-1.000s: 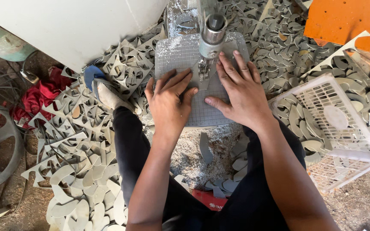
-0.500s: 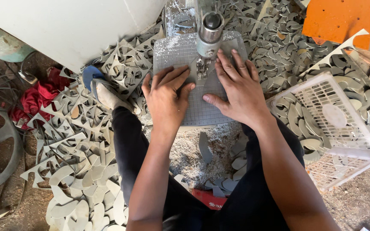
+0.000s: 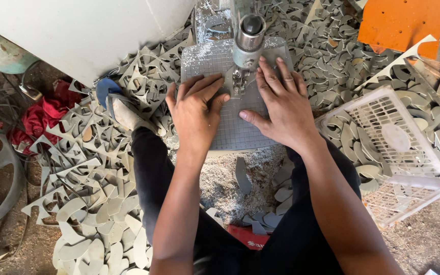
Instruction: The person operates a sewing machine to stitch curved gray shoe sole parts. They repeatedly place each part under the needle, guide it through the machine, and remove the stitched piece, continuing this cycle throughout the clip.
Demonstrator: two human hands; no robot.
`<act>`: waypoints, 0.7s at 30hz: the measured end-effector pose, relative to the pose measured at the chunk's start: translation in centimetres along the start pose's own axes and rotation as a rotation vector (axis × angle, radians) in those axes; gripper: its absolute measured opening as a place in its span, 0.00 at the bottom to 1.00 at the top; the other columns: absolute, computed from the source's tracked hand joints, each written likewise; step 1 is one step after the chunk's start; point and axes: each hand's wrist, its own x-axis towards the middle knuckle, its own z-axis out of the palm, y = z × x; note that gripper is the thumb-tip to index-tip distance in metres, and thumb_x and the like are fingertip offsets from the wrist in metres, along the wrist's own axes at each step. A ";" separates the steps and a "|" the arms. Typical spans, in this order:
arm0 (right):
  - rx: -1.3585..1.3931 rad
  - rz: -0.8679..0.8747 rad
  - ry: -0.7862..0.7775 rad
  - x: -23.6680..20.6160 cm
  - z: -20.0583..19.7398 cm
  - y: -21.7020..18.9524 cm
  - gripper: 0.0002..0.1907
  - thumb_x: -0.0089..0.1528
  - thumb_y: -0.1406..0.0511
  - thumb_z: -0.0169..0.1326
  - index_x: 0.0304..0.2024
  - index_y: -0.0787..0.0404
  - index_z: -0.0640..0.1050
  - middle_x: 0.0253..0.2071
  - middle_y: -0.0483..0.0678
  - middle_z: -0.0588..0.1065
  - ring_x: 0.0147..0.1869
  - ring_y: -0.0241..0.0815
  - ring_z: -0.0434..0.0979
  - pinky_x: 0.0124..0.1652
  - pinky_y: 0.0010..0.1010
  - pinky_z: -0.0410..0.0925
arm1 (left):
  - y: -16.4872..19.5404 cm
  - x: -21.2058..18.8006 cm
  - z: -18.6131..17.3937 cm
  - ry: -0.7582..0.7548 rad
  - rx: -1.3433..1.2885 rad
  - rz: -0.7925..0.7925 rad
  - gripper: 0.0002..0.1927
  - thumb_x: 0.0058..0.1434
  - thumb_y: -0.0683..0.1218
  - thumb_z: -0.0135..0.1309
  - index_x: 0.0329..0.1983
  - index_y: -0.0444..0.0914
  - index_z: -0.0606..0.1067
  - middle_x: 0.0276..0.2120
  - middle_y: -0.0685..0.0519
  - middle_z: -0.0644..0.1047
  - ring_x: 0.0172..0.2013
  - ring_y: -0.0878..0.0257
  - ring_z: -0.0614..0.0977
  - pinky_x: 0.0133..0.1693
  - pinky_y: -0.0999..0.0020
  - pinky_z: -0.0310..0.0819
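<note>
While the grey sheet (image 3: 240, 127) lies at upper centre of the frame under the machine head (image 3: 248, 38), both hands press it flat. The left hand (image 3: 195, 113) and right hand (image 3: 281, 104) rest with fingers spread, gripping nothing.

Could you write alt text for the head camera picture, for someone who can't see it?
Seen from above, a person's left hand and right hand press a grey gridded sheet flat under a cutting machine's metal head. Grey cut-out scraps litter the floor, with a white plastic basket at right.

White basket (image 3: 413, 153), red cloth (image 3: 44, 114)
</note>
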 end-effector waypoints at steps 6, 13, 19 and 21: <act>-0.011 -0.009 0.008 0.0 0.1 0.1 0.50 0.65 0.35 0.45 0.70 0.69 0.66 0.79 0.55 0.54 0.82 0.61 0.44 0.71 0.63 0.47 | -0.5 0.8 0.0 -0.034 -0.011 0.005 0.18 0.56 0.52 0.65 0.51 0.47 0.84 0.52 0.61 0.82 0.57 0.57 0.77 0.66 0.42 0.48; -0.039 -0.003 0.001 -0.2 0.5 0.2 0.50 0.65 0.34 0.44 0.70 0.70 0.66 0.78 0.56 0.54 0.82 0.61 0.44 0.70 0.64 0.47 | -0.7 1.0 0.2 -0.029 -0.020 0.019 0.17 0.58 0.52 0.65 0.51 0.48 0.83 0.51 0.61 0.83 0.57 0.56 0.77 0.67 0.43 0.47; -0.045 0.009 -0.009 0.3 1.0 0.7 0.51 0.65 0.34 0.43 0.70 0.71 0.66 0.78 0.57 0.54 0.81 0.63 0.43 0.69 0.65 0.46 | -1.0 1.4 0.5 -0.043 -0.021 0.080 0.19 0.59 0.49 0.65 0.54 0.47 0.82 0.53 0.59 0.81 0.58 0.56 0.76 0.68 0.40 0.44; -0.040 0.010 -0.006 0.4 1.2 0.7 0.52 0.65 0.34 0.43 0.70 0.71 0.65 0.78 0.57 0.54 0.81 0.62 0.43 0.70 0.65 0.46 | -1.2 1.4 0.7 -0.058 -0.012 0.110 0.19 0.58 0.47 0.64 0.54 0.48 0.83 0.54 0.60 0.81 0.58 0.56 0.75 0.68 0.40 0.44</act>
